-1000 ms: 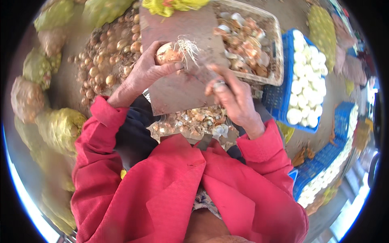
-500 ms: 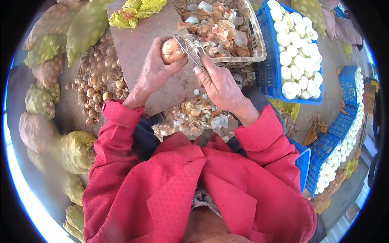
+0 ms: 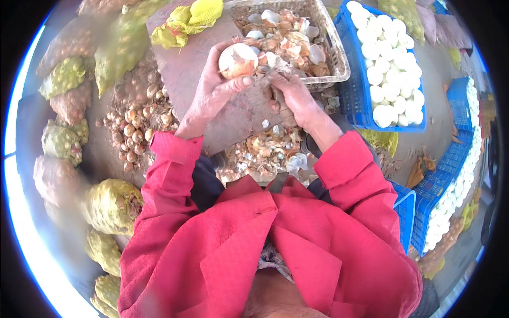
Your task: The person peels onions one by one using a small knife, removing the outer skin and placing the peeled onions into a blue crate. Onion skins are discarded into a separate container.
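My left hand [image 3: 209, 90] is closed round an onion [image 3: 238, 60], held up over the board. Its pale, partly bared side faces up, with brown skin on the rest. Close by on the right, my right hand [image 3: 298, 100] is curled shut, smeared by motion. A moment earlier a knife showed in it; now the blade cannot be made out, though the grip stays closed. Wispy pale roots or skin blur near its fingertips. Beneath both hands lies the flat brownish board [image 3: 183, 69].
Beyond the hands stands a pale crate [image 3: 343, 61] of onion skins. On the right is a blue crate [image 3: 347, 100] of peeled onions [image 3: 391, 77], with more blue crates [image 3: 424, 196] behind. Unpeeled onions [image 3: 130, 130] and mesh sacks [image 3: 111, 206] lie left; a yellow net bag [image 3: 183, 26] rests on the board.
The onion has turned in my left hand, and its pale side now faces up. My right hand has drawn away from it to the right; the knife blade and root tuft no longer show clearly.
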Available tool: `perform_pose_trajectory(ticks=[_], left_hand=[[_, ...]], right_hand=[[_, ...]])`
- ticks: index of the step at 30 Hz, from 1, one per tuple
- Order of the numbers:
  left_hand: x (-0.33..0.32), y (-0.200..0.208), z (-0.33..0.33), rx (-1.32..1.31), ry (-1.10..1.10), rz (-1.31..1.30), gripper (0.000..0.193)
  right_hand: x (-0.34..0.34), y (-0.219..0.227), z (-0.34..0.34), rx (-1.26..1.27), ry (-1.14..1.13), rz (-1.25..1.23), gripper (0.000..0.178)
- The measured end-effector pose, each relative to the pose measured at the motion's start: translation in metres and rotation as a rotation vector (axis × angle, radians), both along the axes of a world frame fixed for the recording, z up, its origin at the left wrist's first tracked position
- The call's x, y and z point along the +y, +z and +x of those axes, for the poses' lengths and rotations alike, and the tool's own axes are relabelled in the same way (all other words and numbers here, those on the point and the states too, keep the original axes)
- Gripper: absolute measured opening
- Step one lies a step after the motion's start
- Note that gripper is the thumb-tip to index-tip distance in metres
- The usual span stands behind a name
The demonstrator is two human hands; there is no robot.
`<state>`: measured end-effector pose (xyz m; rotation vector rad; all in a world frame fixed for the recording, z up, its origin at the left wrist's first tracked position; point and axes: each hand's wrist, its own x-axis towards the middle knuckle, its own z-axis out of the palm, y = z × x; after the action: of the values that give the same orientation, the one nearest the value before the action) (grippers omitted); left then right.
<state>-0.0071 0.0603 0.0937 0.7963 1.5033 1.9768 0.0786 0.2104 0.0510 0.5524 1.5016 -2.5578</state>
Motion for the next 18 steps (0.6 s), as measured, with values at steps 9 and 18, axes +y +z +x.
perform_pose_trajectory(ticks=[9, 18], left_hand=[[0.005, -0.027, 0.006, -0.083, 0.059, -0.028, 0.068], [0.006, -0.025, 0.005, -0.317, -0.029, 0.013, 0.053]], right_hand=[[-0.018, 0.021, 0.003, 0.137, -0.067, -0.144, 0.039], [0.003, 0.019, 0.005, 0.364, -0.161, 0.931, 0.042]])
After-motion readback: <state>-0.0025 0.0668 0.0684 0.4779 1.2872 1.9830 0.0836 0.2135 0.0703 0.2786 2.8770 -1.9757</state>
